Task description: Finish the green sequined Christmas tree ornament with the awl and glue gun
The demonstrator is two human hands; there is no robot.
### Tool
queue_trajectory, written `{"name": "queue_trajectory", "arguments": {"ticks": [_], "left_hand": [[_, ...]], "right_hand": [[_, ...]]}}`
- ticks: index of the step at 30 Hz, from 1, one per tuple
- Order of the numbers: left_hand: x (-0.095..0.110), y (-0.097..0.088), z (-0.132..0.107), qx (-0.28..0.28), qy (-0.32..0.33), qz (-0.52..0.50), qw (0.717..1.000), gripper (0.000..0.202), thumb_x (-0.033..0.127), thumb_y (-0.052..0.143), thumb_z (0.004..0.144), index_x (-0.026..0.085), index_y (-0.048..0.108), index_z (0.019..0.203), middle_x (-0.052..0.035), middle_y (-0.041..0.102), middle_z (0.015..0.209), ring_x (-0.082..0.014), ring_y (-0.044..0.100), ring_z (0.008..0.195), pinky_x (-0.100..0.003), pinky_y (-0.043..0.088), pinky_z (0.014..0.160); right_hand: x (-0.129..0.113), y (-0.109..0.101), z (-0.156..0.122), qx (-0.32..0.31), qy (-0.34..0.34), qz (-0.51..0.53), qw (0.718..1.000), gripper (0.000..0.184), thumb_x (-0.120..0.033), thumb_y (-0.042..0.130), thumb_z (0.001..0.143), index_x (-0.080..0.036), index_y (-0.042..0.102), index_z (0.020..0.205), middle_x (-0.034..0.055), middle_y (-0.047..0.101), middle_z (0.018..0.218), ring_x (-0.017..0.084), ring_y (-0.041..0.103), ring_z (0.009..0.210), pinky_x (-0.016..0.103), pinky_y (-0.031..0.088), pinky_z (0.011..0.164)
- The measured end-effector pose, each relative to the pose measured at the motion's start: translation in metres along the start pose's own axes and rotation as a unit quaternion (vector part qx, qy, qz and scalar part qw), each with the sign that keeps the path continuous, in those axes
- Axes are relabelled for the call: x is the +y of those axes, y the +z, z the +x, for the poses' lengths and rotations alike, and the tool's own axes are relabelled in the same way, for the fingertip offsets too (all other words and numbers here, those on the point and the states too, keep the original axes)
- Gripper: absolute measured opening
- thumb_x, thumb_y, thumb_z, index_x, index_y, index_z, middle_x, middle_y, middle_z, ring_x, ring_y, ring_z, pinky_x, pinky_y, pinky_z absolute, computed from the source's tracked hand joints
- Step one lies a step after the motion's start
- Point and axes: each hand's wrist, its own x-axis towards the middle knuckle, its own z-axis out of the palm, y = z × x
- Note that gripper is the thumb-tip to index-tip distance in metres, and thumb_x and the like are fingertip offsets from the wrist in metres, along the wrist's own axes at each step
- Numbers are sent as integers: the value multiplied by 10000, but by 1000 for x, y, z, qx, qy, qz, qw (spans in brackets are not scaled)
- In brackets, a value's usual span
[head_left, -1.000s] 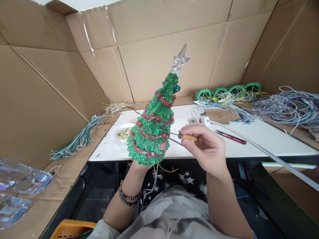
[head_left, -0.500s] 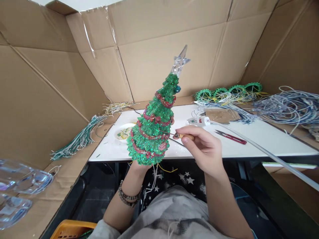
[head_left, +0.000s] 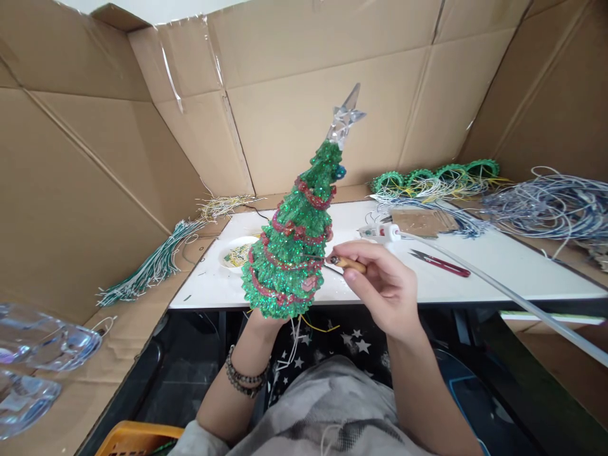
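A glittery green Christmas tree ornament (head_left: 289,247) with red garlands stands tilted to the right, a clear star (head_left: 346,117) at its top. My left hand (head_left: 267,323) holds it from below at the base; the fingers are hidden underneath it. White and yellow wires (head_left: 295,342) hang from the tree's underside. Between thumb and fingers, my right hand (head_left: 384,278) grips an awl-like tool (head_left: 351,264) by its wooden handle. Its thin metal shaft points left, with the end against the lower right side of the tree.
On the white table (head_left: 517,272) lie red-handled thread snips (head_left: 441,263) and a glue gun (head_left: 380,232) with a long glue stick. A white bowl (head_left: 225,256) of wire scraps sits behind the tree. Wire bundles (head_left: 156,263) and green rings (head_left: 437,174) line the cardboard walls.
My right hand has shifted slightly down and left with the awl, and its shaft meets the tree a little lower. The tree has barely moved.
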Motion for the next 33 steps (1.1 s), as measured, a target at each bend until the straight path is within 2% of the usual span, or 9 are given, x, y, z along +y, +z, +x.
{"name": "queue_trajectory", "arguments": {"ticks": [2,5,8,10,17,21,26,30,33], "left_hand": [[0,0,1,-31,31,-12,999,344,325,382,1006,281,721,1044,25,750,1074,-163,692,957,-267,598,771],[0,2,2,-91,71,-15,993,228,294,514,966,276,722,1058,19,752,1115,-164,702,933,-262,598,734],[0,6,4,-101,106,-2,989,234,296,704,862,267,709,1094,5,748,1113,-148,684,983,-250,576,840],[1,9,4,-98,102,1,990,275,354,725,851,249,705,1105,-8,743,1095,-135,672,981,-231,561,854],[3,6,2,-146,27,-46,988,387,422,382,1020,242,677,1192,-36,751,1080,-140,655,704,-236,520,519],[1,1,3,-111,49,-56,991,464,330,228,1055,270,649,1238,-33,740,1144,-156,680,789,-264,551,614],[-1,-5,3,-93,39,-33,994,502,310,209,1053,216,688,1166,-74,753,1098,-173,691,882,-281,576,712],[-4,-3,5,-39,51,-20,998,388,275,341,1023,251,720,1101,-44,768,996,-170,696,908,-258,580,717],[-5,1,8,9,56,-9,998,260,224,487,962,259,742,997,-15,763,868,-146,698,785,-226,577,674]], "right_hand": [[0,0,-1,-11,11,-12,1000,339,-118,554,945,-304,669,1204,10,730,1005,117,694,906,249,571,805],[2,0,-2,13,-13,-24,1000,345,-88,561,934,-307,683,1171,0,730,996,117,689,902,258,570,811],[4,1,0,40,-48,-35,997,347,-48,602,896,-297,695,1118,0,721,1002,126,671,949,272,561,840],[5,2,1,43,-63,-35,996,355,-22,615,876,-291,698,1092,1,716,982,131,662,962,279,557,843],[4,2,4,71,-109,-42,991,389,50,645,802,-271,703,1014,7,666,946,142,649,910,302,558,786],[2,0,3,85,-140,-74,984,391,56,650,785,-259,704,1010,16,654,964,153,650,918,321,546,793],[3,0,-1,85,-114,-64,988,341,-37,625,854,-269,667,1100,23,688,979,184,662,919,356,518,782],[4,0,-4,89,-28,-121,988,271,-157,552,952,-292,627,1174,-4,654,916,135,603,806,310,473,739],[4,0,-2,65,20,-108,992,228,-213,455,1006,-279,589,1179,-15,611,849,129,593,787,310,466,759]]}}
